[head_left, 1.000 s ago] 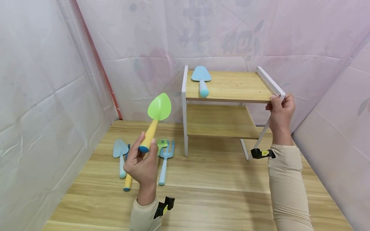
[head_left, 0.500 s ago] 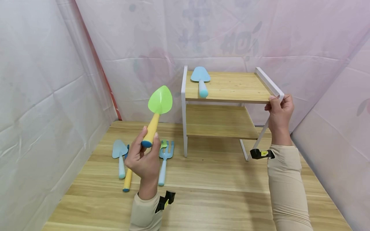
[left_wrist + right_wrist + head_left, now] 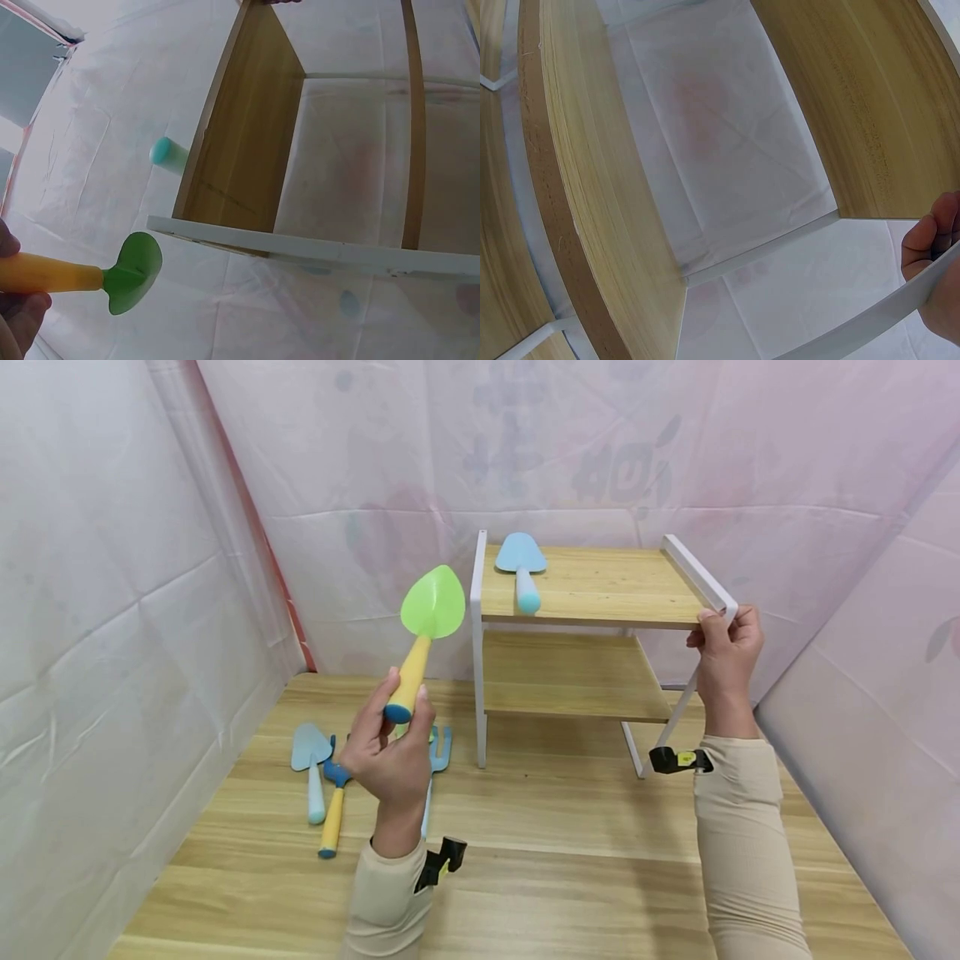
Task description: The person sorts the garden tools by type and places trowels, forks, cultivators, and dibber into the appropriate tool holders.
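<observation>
My left hand (image 3: 393, 756) pinches the yellow handle of a green-bladed garden trowel (image 3: 433, 602), held up in the air to the left of a two-tier shelf (image 3: 592, 618). In the left wrist view the trowel (image 3: 135, 274) is beside the shelf's white side frame, apart from it. My right hand (image 3: 727, 652) grips the shelf's front right corner, thumb on the top board and fingers behind the white frame. A light-blue trowel (image 3: 522, 560) lies on the left of the top board, its handle end poking past the edge in the left wrist view.
On the wooden table (image 3: 540, 893) at left lie another light-blue trowel (image 3: 310, 760), a blue tool with a yellow handle (image 3: 333, 810) and a light-blue fork (image 3: 441, 752), partly hidden by my left hand. Pale hanging sheets (image 3: 360, 460) enclose the table at the back and sides.
My left hand has moved up and to the right with the green trowel, bringing it nearer the shelf. My right hand keeps its grip on the corner.
</observation>
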The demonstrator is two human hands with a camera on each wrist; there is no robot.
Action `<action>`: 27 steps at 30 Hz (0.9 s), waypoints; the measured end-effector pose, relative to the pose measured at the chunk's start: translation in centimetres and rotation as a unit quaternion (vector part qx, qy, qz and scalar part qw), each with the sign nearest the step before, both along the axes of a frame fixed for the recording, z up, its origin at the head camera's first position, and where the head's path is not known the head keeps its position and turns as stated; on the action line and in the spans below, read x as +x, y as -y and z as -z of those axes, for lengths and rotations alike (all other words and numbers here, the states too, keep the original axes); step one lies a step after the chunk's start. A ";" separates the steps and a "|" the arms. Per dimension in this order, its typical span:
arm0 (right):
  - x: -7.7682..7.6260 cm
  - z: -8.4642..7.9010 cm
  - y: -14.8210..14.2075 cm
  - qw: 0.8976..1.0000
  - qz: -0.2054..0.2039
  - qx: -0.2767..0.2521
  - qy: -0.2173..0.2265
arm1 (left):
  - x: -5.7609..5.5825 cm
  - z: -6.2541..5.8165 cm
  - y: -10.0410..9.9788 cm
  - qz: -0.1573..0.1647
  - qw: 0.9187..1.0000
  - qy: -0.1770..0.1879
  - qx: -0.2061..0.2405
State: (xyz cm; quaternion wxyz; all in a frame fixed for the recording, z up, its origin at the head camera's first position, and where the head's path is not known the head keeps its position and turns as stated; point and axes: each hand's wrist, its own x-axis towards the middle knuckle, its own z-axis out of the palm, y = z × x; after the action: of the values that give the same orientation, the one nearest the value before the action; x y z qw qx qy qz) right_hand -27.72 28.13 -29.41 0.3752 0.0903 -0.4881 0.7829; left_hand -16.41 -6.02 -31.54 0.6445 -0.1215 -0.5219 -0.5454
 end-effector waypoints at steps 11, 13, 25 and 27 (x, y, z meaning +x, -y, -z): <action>0.1 0.1 0.0 1.000 -0.003 0.000 0.002 | -0.8 -1.1 -1.2 -0.026 0.998 -0.045 -0.037; 0.1 0.1 0.0 1.000 -0.002 0.001 0.002 | -1.0 -1.4 -1.4 -0.024 0.998 -0.047 -0.042; -0.1 0.0 0.0 1.000 0.000 0.003 0.002 | -2.0 -2.5 -2.7 -0.009 0.997 -0.042 -0.059; -0.1 0.0 0.0 1.000 0.000 0.003 0.004 | -2.1 -2.7 -2.9 -0.008 0.997 -0.039 -0.060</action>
State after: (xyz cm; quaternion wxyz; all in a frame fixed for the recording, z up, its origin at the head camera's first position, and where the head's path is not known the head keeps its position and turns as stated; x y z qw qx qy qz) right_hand -27.79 28.11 -29.40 0.3728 0.0890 -0.4919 0.7817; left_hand -18.52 -3.15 -28.83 0.6602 -0.1775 -0.5291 -0.5027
